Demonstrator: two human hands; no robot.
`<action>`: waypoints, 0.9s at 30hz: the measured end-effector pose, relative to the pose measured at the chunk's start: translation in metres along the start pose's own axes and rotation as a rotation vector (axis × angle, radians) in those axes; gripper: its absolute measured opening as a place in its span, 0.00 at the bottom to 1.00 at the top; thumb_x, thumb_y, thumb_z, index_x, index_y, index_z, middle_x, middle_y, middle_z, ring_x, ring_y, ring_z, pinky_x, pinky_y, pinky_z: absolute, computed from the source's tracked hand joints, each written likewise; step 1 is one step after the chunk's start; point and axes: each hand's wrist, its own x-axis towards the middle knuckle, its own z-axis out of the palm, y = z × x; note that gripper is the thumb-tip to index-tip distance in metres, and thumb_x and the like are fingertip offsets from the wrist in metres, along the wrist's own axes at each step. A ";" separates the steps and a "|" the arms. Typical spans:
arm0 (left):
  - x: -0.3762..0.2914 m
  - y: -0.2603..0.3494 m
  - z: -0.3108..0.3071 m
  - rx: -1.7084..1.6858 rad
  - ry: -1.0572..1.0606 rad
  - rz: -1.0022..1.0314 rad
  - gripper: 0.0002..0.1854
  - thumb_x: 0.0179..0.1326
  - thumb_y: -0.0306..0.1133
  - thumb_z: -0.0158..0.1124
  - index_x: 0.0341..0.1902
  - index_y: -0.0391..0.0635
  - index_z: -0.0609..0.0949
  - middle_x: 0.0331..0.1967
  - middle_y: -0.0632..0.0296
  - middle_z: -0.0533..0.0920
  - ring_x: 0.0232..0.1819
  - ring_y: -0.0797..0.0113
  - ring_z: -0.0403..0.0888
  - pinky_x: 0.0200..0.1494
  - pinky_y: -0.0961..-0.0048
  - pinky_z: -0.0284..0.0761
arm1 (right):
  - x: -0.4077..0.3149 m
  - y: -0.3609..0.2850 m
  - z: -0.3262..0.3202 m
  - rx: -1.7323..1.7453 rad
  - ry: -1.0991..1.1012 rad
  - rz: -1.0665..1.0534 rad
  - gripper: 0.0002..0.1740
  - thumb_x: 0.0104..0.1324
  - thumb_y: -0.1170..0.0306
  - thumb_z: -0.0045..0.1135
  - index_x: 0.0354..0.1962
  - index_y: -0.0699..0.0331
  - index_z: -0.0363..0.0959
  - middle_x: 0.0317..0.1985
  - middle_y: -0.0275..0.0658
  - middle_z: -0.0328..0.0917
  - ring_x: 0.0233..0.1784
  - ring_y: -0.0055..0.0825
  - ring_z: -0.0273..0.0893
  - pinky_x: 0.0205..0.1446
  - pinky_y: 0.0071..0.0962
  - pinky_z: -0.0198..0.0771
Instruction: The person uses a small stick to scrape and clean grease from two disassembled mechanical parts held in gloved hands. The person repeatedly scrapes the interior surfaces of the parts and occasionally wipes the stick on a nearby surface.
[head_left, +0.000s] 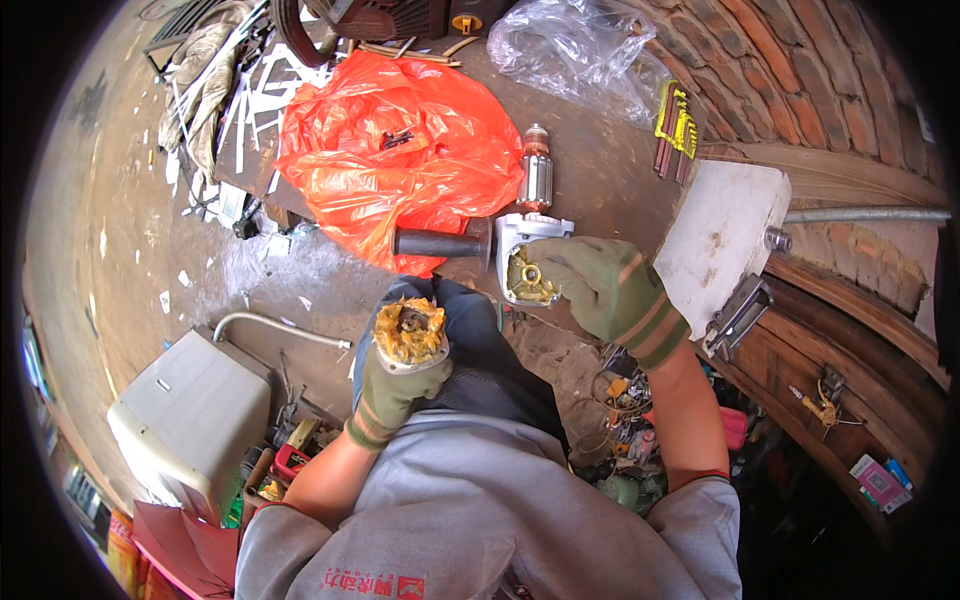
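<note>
My left hand (401, 394), in a green knit glove, holds a round metal gear cover (412, 364) thickly coated in amber grease. A part in its middle is mostly buried in the grease. At the bench edge lies the metal gear housing (512, 229) of an angle grinder, its grease-filled opening facing up around a ring-shaped part (531, 275). My gloved right hand (611, 289) touches the housing's right side, its fingers at the opening; whether they pinch anything is hidden. A black side handle (439, 242) sticks out left from the housing. The motor armature (536, 176) extends from its far end.
An orange plastic bag (397, 135) lies beyond the handle, with a clear bag (570, 56) farther back. Brown rods in yellow wrap (676, 127) and a white block (724, 225) are at right, before a brick wall (772, 67). A pale metal box (191, 409) stands at lower left.
</note>
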 end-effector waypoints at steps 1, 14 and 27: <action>-0.001 0.001 -0.001 -0.017 -0.013 -0.015 0.15 0.74 0.28 0.49 0.60 0.42 0.75 0.35 0.56 0.81 0.27 0.66 0.80 0.23 0.70 0.74 | 0.000 0.000 0.000 -0.042 -0.023 -0.011 0.10 0.68 0.72 0.58 0.44 0.66 0.82 0.38 0.49 0.85 0.41 0.47 0.85 0.45 0.41 0.79; -0.006 0.036 0.007 -0.233 0.033 -0.155 0.31 0.55 0.22 0.71 0.64 0.42 0.71 0.42 0.62 0.82 0.34 0.73 0.81 0.31 0.76 0.76 | -0.002 -0.004 0.002 -0.153 -0.015 -0.023 0.10 0.68 0.69 0.60 0.44 0.66 0.81 0.40 0.50 0.85 0.42 0.48 0.85 0.46 0.41 0.80; 0.000 0.047 0.019 -0.221 0.116 -0.074 0.28 0.55 0.19 0.69 0.62 0.40 0.76 0.32 0.60 0.83 0.21 0.70 0.79 0.18 0.72 0.73 | 0.002 -0.018 -0.003 -0.152 -0.072 0.028 0.10 0.68 0.72 0.58 0.43 0.66 0.82 0.40 0.50 0.85 0.43 0.49 0.85 0.46 0.40 0.80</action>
